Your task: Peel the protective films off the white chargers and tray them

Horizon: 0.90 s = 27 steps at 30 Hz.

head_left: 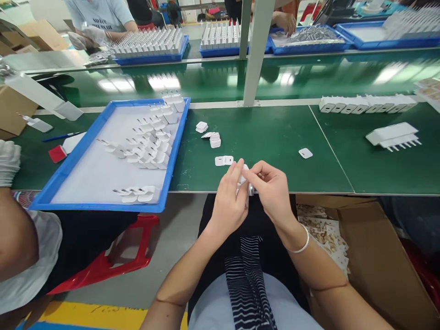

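Observation:
My left hand (229,201) is wrapped round small white plastic pieces (243,176) at the table's front edge. Thumb and fingers of my right hand (273,190) pinch at the same pieces from the right; the fingers partly cover them. Just beyond my left hand, a pair of white square covers (224,160) lies on the green table (268,133). Farther back are more small covers (213,139) and a little stack (201,127). A single white cover (305,153) lies off to the right.
A blue-rimmed tray (175,156) with white plug housings (147,146) stands at the left. White blocks (367,104) line the back right, near a pronged row (393,134). A gloved hand (8,162) shows far left. An open carton (381,256) sits below right; a post (256,55) rises behind.

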Motion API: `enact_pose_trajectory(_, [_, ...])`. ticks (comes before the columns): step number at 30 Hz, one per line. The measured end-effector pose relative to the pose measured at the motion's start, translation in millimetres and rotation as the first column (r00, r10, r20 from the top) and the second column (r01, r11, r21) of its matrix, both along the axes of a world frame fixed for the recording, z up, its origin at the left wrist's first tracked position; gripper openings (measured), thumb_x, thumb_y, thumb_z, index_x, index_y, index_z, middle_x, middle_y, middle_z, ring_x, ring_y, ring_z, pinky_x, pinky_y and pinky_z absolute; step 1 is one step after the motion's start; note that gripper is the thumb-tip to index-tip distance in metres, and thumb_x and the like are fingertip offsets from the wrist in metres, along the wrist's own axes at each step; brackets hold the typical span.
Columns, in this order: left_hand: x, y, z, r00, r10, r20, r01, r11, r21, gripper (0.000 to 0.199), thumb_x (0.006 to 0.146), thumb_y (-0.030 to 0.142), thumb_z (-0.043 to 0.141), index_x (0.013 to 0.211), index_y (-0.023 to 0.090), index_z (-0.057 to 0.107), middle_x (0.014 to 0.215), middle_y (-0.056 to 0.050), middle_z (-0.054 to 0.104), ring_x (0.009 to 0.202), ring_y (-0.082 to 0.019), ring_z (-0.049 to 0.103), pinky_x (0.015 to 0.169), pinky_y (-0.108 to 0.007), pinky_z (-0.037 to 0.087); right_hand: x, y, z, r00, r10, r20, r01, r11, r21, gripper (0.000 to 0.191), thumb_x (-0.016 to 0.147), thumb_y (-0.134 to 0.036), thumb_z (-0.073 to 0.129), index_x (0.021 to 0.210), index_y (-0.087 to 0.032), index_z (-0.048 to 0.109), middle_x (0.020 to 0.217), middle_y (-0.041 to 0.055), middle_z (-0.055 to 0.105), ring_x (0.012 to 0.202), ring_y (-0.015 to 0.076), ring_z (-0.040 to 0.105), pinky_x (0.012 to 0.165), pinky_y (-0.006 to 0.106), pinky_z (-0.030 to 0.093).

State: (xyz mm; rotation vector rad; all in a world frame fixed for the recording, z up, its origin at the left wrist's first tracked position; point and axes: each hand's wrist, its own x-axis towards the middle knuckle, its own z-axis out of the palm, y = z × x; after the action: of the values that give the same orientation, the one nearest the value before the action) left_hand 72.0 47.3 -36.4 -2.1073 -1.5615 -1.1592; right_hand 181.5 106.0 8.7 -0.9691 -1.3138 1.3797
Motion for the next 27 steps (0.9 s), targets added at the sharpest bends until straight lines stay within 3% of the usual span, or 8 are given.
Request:
enact_pose_trajectory(5, [-2.1, 3.5, -4.1, 0.987, -0.068, 0.144, 0.071, 0.997, -0.017, 0.041, 0.093, 0.010, 0.055, 0.134, 0.012, 0.053, 0.140, -0.022, 0.059, 0.133, -0.030, 0.059, 0.103, -0.044, 0.058, -3.5, -19.0, 2.1, 0.993, -0.078, 0.092, 0.064, 0.987, 0.147, 0.028, 0.087, -0.022, 0.068, 0.065, -0.021, 0.051, 0.070, -0.0035, 0.050, 0.068, 0.0124, 0.048, 0.069, 0.030, 0.042])
enact_pose_trajectory(9, [-11.3, -1.4, 9.4, 0.877, -0.170, 0.449, 0.231, 0.969, -0.084, 0.034, 0.088, 0.015, 0.069, 0.122, 0.017, 0.065, 0.126, -0.014, 0.069, 0.117, -0.024, 0.069, 0.099, -0.038, 0.059, 16.7, -9.2, 8.2, 0.982, 0.085, 0.171, -0.131, 0.951, 0.279, 0.019, 0.090, -0.024, 0.069, 0.075, -0.022, 0.057, 0.080, -0.0010, 0.057, 0.078, 0.0150, 0.054, 0.075, 0.032, 0.045])
enact_pose_trajectory(11, [-17.2, -5.0, 19.2, 0.791, -0.212, 0.574, 0.355, 0.923, -0.148, 0.037, 0.081, 0.018, 0.079, 0.117, 0.020, 0.069, 0.123, -0.011, 0.070, 0.113, -0.023, 0.070, 0.098, -0.038, 0.059, 29.3, 3.0, 11.6, 0.963, 0.144, 0.228, -0.215, 0.920, 0.327, 0.008, 0.089, -0.025, 0.072, 0.090, -0.023, 0.063, 0.089, 0.0006, 0.061, 0.084, 0.0164, 0.055, 0.077, 0.032, 0.046])
enact_pose_trajectory(13, [-22.9, -8.4, 27.1, 0.732, -0.233, 0.640, 0.463, 0.860, -0.217, 0.042, 0.075, 0.020, 0.085, 0.115, 0.022, 0.072, 0.118, -0.009, 0.072, 0.106, -0.023, 0.072, 0.093, -0.037, 0.060, 38.1, 15.3, 14.4, 0.923, 0.222, 0.315, -0.327, 0.882, 0.338, 0.018, 0.088, -0.026, 0.074, 0.104, -0.026, 0.069, 0.096, 0.0021, 0.062, 0.086, 0.0173, 0.056, 0.075, 0.032, 0.047])
enact_pose_trajectory(17, [-28.7, -13.1, 32.9, 0.700, -0.191, 0.688, 0.537, 0.777, -0.330, 0.040, 0.070, 0.022, 0.088, 0.109, 0.023, 0.076, 0.108, -0.007, 0.073, 0.095, -0.021, 0.072, 0.082, -0.033, 0.060, 39.9, 27.6, 15.0, 0.828, 0.371, 0.421, -0.511, 0.810, 0.290, 0.014, 0.090, -0.025, 0.071, 0.103, -0.026, 0.077, 0.090, 0.0023, 0.064, 0.075, 0.0150, 0.056, 0.065, 0.029, 0.047])
enact_pose_trajectory(21, [-29.3, -15.2, 34.0, 0.633, -0.146, 0.761, 0.602, 0.711, -0.364, 0.040, 0.068, 0.023, 0.089, 0.107, 0.023, 0.078, 0.115, -0.009, 0.072, 0.105, -0.024, 0.070, 0.090, -0.036, 0.059, 36.4, 27.7, 10.9, 0.809, 0.335, 0.483, -0.524, 0.784, 0.334, 0.014, 0.092, -0.017, 0.065, 0.090, -0.021, 0.078, 0.087, 0.0036, 0.071, 0.076, 0.0157, 0.062, 0.067, 0.030, 0.049])
enact_pose_trajectory(24, [-32.0, -15.2, 34.9, 0.548, -0.095, 0.831, 0.676, 0.636, -0.373, 0.043, 0.066, 0.025, 0.091, 0.107, 0.022, 0.079, 0.116, -0.010, 0.072, 0.104, -0.024, 0.070, 0.086, -0.033, 0.058, 38.3, 27.5, 9.0, 0.788, 0.328, 0.521, -0.552, 0.751, 0.362, 0.023, 0.095, -0.012, 0.057, 0.097, -0.020, 0.079, 0.096, 0.0054, 0.073, 0.087, 0.0175, 0.066, 0.076, 0.031, 0.052])
enact_pose_trajectory(27, [-34.9, -14.1, 34.4, 0.470, -0.007, 0.882, 0.719, 0.582, -0.379, 0.044, 0.064, 0.026, 0.092, 0.106, 0.020, 0.079, 0.110, -0.010, 0.073, 0.090, -0.020, 0.069, 0.073, -0.028, 0.055, 41.3, 27.0, 8.9, 0.766, 0.306, 0.565, -0.557, 0.754, 0.348, 0.027, 0.096, -0.012, 0.055, 0.108, -0.021, 0.078, 0.102, 0.0064, 0.073, 0.086, 0.0174, 0.066, 0.075, 0.031, 0.052])
